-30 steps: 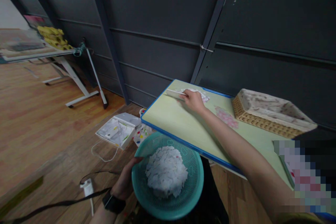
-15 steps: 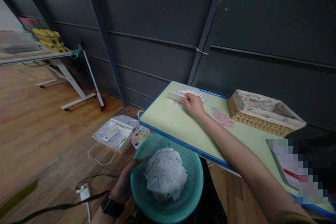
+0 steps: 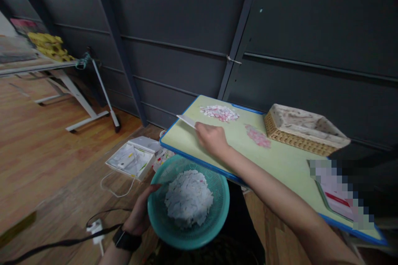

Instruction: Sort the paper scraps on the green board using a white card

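My left hand (image 3: 140, 211) grips the left rim of a turquoise plastic colander (image 3: 223, 215), its thumb over the edge. Inside lies a heap of small white paper scraps (image 3: 189, 198). Over the pale yellow, blue-edged tabletop (image 3: 186, 143), my right hand (image 3: 213, 138) is closed on a thin, flat white strip (image 3: 185, 121), which points left toward the table's edge. Beyond that hand, white and pink scraps (image 3: 219, 112) lie in a patch on the tabletop. A flatter pinkish patch of scraps (image 3: 258, 136) sits to their right.
A lined wicker basket (image 3: 301, 143) stands at the table's back right, with a partly pixelated flat object (image 3: 337, 198) nearer me. On the floor at left are an open white box (image 3: 130, 159) and a white power strip (image 3: 96, 230). Dark panels (image 3: 180, 58) rise behind the table.
My right hand has moved toward me and left with the strip, away from the white scraps, which now show fully. My left hand still holds the colander.
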Tool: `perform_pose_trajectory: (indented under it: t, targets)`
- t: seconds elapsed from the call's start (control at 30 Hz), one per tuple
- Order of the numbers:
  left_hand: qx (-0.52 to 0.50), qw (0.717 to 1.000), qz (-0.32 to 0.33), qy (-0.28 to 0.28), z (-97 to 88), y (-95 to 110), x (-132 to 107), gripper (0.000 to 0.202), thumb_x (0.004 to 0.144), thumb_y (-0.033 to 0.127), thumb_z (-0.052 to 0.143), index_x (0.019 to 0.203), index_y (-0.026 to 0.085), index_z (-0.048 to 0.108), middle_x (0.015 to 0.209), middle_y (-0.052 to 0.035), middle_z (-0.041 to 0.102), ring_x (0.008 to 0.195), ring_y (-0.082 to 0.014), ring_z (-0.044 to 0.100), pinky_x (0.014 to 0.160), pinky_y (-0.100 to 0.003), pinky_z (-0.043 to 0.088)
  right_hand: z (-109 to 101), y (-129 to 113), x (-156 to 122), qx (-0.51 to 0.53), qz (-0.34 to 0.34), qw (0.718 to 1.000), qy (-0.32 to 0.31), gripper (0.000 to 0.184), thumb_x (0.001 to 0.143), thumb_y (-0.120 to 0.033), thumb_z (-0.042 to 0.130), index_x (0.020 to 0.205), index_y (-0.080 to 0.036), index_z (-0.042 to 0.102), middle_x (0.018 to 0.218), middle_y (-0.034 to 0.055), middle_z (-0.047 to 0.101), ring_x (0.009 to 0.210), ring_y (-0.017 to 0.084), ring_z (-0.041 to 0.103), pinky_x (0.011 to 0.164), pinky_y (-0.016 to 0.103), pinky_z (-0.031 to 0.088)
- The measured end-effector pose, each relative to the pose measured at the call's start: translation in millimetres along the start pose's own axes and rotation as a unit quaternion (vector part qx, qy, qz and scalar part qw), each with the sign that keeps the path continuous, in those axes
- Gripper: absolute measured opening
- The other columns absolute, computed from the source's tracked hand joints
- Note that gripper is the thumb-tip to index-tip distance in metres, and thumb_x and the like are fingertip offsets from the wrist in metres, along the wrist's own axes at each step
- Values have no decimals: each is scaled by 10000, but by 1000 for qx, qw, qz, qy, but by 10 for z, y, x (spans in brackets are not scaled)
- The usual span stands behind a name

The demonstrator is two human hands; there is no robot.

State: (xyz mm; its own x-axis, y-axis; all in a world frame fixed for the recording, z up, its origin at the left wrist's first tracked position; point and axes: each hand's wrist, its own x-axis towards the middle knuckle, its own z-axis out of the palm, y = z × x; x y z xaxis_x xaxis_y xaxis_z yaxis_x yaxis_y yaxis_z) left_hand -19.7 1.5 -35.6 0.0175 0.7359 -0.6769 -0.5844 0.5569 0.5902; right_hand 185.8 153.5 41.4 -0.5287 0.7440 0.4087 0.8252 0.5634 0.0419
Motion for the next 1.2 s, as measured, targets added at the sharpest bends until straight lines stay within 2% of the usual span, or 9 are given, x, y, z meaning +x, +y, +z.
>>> perform_pose_trajectory:
  t: [0.07, 0.17, 0.3, 0.47, 0.7, 0.8, 0.9, 1.0, 1.2]
  targets:
    - [-3, 1000, -3, -3, -6, -17, 16, 187, 754, 166, 586, 908, 121, 682, 735, -68, 778, 707, -245, 726, 722, -358, 566, 27, -308, 86, -17, -59, 998, -15, 317, 902, -146, 293, 1041, -166, 577, 1110, 136, 640, 879, 223, 635, 626, 286, 433]
    - [-1, 1000, -9, -5, -12, -30, 26, 266, 740, 149, 598, 996, 120, 663, 804, -71, 783, 762, -254, 726, 746, -366, 562, 110, -611, 259, -14, -59, 996, -67, 276, 888, -130, 338, 1041, -136, 567, 973, 169, 666, 773, 219, 658, 606, 304, 473]
    - [21, 1000, -12, 11, 11, -35, 8, 296, 735, 147, 605, 1025, 117, 655, 831, -86, 781, 784, -272, 724, 738, -388, 565, 173, -630, 398, -2, 6, 995, -96, 270, 866, -78, 350, 978, -95, 595, 853, 198, 683, 784, 250, 674, 620, 330, 497]
    - [26, 999, -15, 17, 45, -47, 3, 268, 729, 146, 608, 988, 110, 667, 813, -87, 779, 779, -276, 723, 729, -394, 569, 50, -363, 239, -24, 107, 989, -96, 249, 857, -68, 382, 981, -85, 597, 845, 210, 690, 774, 252, 681, 661, 331, 492]
    - [29, 999, -27, -12, -3, -157, 83, 182, 699, 159, 639, 873, 118, 677, 773, -74, 775, 797, -278, 718, 721, -390, 569, -242, 138, -364, -91, 190, 974, -87, 266, 843, -63, 375, 1023, -93, 568, 799, 203, 679, 743, 265, 669, 651, 326, 464]
    - [29, 999, -17, -37, -47, -239, 146, 79, 699, 173, 655, 769, 137, 669, 681, -51, 763, 812, -277, 715, 729, -369, 566, -323, 457, -580, -101, 258, 958, -67, 288, 824, -86, 390, 1038, -116, 580, 827, 181, 675, 725, 251, 648, 642, 308, 431]
    - [39, 998, -31, -28, -60, -323, 198, 43, 712, 178, 650, 723, 137, 658, 657, -51, 759, 793, -276, 719, 737, -362, 567, -369, 813, -733, -71, 337, 939, 0, 228, 837, -195, 419, 934, -141, 619, 792, 138, 672, 716, 234, 621, 635, 290, 394]
    - [41, 998, -52, -18, -32, -388, 213, 127, 715, 172, 648, 833, 131, 670, 739, -59, 775, 803, -284, 721, 761, -392, 567, -376, 1121, -859, -20, 387, 919, 73, 212, 812, -257, 457, 815, -139, 633, 732, 104, 658, 679, 205, 588, 606, 267, 358]
    - [30, 998, -63, -10, 4, -403, 209, 272, 731, 181, 640, 994, 117, 655, 812, -79, 780, 863, -307, 712, 783, -418, 569, -397, 1428, -1004, 48, 463, 864, 194, 271, 777, -350, 473, 748, -138, 640, 642, 61, 626, 591, 175, 520, 577, 266, 335]
